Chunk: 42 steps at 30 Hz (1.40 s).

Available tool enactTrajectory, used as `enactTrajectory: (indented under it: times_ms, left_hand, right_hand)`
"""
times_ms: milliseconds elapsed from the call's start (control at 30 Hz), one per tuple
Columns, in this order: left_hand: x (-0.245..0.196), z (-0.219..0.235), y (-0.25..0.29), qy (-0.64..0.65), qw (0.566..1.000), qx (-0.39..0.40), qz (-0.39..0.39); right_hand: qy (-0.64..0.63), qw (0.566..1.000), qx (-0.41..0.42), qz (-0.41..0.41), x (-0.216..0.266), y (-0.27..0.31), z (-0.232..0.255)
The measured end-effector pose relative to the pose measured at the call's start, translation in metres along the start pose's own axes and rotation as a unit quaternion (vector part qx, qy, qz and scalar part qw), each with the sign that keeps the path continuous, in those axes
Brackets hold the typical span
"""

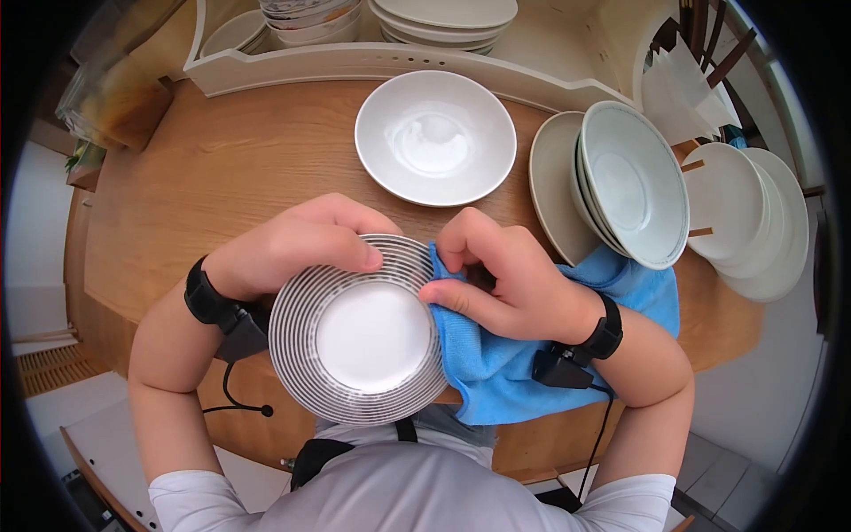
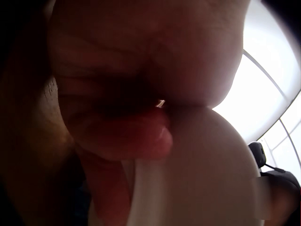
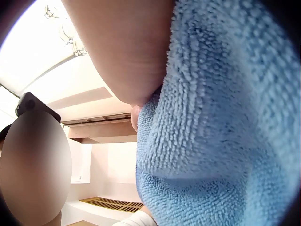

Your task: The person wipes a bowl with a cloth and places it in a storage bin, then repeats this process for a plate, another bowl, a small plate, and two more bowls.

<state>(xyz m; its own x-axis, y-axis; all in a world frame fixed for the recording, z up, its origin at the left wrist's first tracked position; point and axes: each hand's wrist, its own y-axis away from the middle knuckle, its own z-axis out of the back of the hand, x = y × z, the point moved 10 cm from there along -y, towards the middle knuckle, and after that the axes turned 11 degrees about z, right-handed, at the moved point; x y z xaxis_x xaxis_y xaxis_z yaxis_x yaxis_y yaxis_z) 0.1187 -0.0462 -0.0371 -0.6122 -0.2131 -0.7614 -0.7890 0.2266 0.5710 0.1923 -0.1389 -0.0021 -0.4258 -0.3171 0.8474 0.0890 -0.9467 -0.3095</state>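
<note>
In the head view, a plate with dark concentric rings on its rim and a plain white middle (image 1: 372, 337) is held up in front of the body. My left hand (image 1: 310, 244) grips its upper left rim, thumb on the face and fingers hidden behind. The left wrist view shows the plate's pale side (image 2: 207, 174) close by the curled fingers. My right hand (image 1: 519, 279) pinches a blue terry cloth (image 1: 505, 368) between thumb and fingers, right at the plate's right rim. Cloth folds (image 3: 202, 122) fill much of the right wrist view.
A white shallow bowl (image 1: 434, 137) sits beyond the hands on the wooden table (image 1: 239, 142). To its right lean stacked bowls (image 1: 634, 186) and a beige plate (image 1: 551, 177). White plates (image 1: 722, 204) stand at the far right. A cream shelf (image 1: 496, 80) with more dishes lines the back.
</note>
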Motion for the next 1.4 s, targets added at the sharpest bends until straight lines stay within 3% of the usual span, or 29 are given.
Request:
enactTrajectory:
  times_ms: [33,100,167,233,433,467,500,633,767,800,833,900,933,967,1033,1167,1200,1267,1300,1400]
  left_hand:
    - [0.0,0.0,0.002,-0.001,1.0,-0.001,0.002]
    - [-0.01,0.008,0.007,0.06,0.997,-0.033,-0.038]
    - [-0.016,0.014,0.01,0.08,0.993,-0.063,-0.065]
    - [-0.021,0.02,0.014,0.101,0.986,-0.094,-0.089]
    - [-0.036,0.036,0.028,0.062,0.971,-0.13,-0.191]
    - [-0.039,0.042,0.034,0.063,0.958,-0.173,-0.219]
    - [-0.041,0.047,0.04,0.064,0.942,-0.216,-0.247]
    - [-0.043,0.04,0.047,0.093,0.923,-0.235,-0.29]
    - [-0.039,0.024,0.04,0.073,0.946,-0.166,-0.267]
    - [-0.038,0.015,0.031,0.081,0.967,-0.094,-0.223]
    - [-0.037,0.016,0.03,0.076,0.967,-0.094,-0.223]
    - [-0.011,0.014,0.015,0.151,0.979,-0.033,-0.135]
    - [-0.008,0.006,0.01,0.126,0.986,0.03,-0.103]
    - [-0.008,0.005,0.009,0.126,0.986,0.029,-0.101]
    - [-0.003,-0.009,0.005,0.012,0.998,0.031,-0.059]
    - [-0.016,-0.005,0.02,0.022,0.997,-0.044,-0.067]
    - [-0.016,-0.006,0.021,0.019,0.996,-0.042,-0.072]
    - [-0.025,0.02,0.032,0.073,0.974,-0.147,-0.158]
    - [-0.025,0.019,0.029,0.074,0.976,-0.138,-0.154]
    - [-0.045,0.026,0.038,0.053,0.936,-0.231,-0.26]
  right_hand:
    - [-0.001,1.0,-0.001,0.001,-0.002,0.0,-0.002]
    - [-0.041,0.99,-0.124,0.043,0.0,0.001,0.016]
    - [-0.073,0.988,-0.131,0.028,-0.002,-0.001,0.023]
    - [-0.205,0.959,-0.192,-0.024,-0.019,0.002,0.024]
    - [-0.296,0.934,-0.181,-0.088,-0.034,0.008,0.014]
    - [-0.29,0.935,-0.174,-0.106,-0.04,0.01,0.012]
    - [-0.293,0.934,-0.173,-0.107,-0.039,0.009,0.011]
    - [-0.252,0.946,-0.189,-0.073,-0.025,0.004,0.014]
    - [-0.249,0.952,-0.167,-0.064,-0.022,0.005,0.014]
    - [-0.249,0.953,-0.155,-0.073,-0.023,0.006,0.012]
    - [-0.248,0.953,-0.158,-0.069,-0.024,0.006,0.013]
    - [-0.238,0.963,-0.113,-0.046,-0.019,0.003,0.005]
    - [-0.224,0.968,-0.111,-0.029,-0.016,0.002,0.004]
    - [-0.226,0.967,-0.112,-0.029,-0.015,0.002,0.006]
    - [-0.196,0.979,-0.038,-0.032,-0.009,0.0,0.001]
    - [-0.204,0.975,-0.076,-0.052,-0.02,0.004,0.003]
    - [-0.267,0.955,-0.105,-0.072,-0.02,0.005,0.003]
    - [-0.289,0.944,-0.125,-0.093,-0.022,0.005,0.006]
    - [-0.316,0.931,-0.144,-0.115,-0.026,0.008,0.007]
    - [-0.304,0.933,-0.157,-0.113,-0.029,0.007,0.013]
